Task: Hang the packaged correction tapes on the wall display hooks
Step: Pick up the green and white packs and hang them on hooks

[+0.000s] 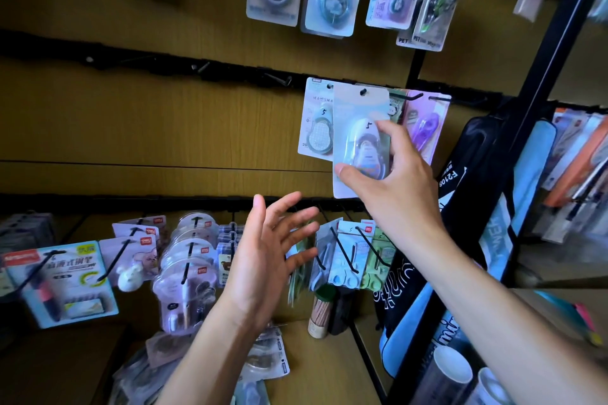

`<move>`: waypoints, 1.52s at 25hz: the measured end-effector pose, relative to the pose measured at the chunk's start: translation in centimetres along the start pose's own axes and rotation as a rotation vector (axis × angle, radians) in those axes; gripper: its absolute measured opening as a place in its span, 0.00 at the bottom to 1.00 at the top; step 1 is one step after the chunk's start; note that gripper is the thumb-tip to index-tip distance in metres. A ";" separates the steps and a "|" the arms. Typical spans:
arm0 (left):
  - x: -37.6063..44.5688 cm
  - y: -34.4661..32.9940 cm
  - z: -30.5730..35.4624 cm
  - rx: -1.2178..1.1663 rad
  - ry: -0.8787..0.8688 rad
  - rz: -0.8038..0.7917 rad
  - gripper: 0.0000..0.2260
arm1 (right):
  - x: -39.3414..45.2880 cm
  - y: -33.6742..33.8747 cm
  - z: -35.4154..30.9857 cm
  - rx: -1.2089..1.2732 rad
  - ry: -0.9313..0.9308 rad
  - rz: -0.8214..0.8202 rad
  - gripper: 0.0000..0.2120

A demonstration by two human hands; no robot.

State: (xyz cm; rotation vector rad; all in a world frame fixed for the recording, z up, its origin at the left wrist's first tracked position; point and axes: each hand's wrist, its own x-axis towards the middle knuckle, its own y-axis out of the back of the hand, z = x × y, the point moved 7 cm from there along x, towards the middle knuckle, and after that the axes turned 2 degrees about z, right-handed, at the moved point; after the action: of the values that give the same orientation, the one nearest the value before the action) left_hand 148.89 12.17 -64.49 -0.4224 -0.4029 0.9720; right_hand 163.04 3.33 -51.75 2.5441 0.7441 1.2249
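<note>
correction tape pack [360, 141] sits centre-right of the frame, pinched low between the right hand's [399, 174] thumb and fingers, its top hole on a black hook [363, 92]. nearer, lower centre, the left hand [266, 260] hovers with fingers spread, holding nothing.

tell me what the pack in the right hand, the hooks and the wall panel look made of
The pack in the right hand: glossy printed card with a clear, probably plastic blister, judging by the sheen over the tape. The hooks: thin, dark, rigid rods, likely painted metal. The wall panel: brown with a wood-grain print, possibly laminate board.
</note>
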 end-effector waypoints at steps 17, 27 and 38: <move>0.7 2.3 1.3 -0.010 -0.015 0.054 0.27 | 5.7 -7.2 1.2 -0.259 0.036 -0.054 0.32; 0.5 5.9 2.8 0.043 -0.062 0.097 0.24 | 7.6 -10.5 1.3 -0.165 -0.104 -0.104 0.34; -1.2 8.1 0.7 0.307 -0.020 0.137 0.20 | -10.6 -10.3 7.5 0.095 -0.145 -0.231 0.14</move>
State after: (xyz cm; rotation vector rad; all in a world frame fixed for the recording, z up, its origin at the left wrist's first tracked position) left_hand 142.23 15.28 -68.24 -0.1625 -0.2391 1.1516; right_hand 159.79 6.58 -67.67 2.5005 1.0490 0.9430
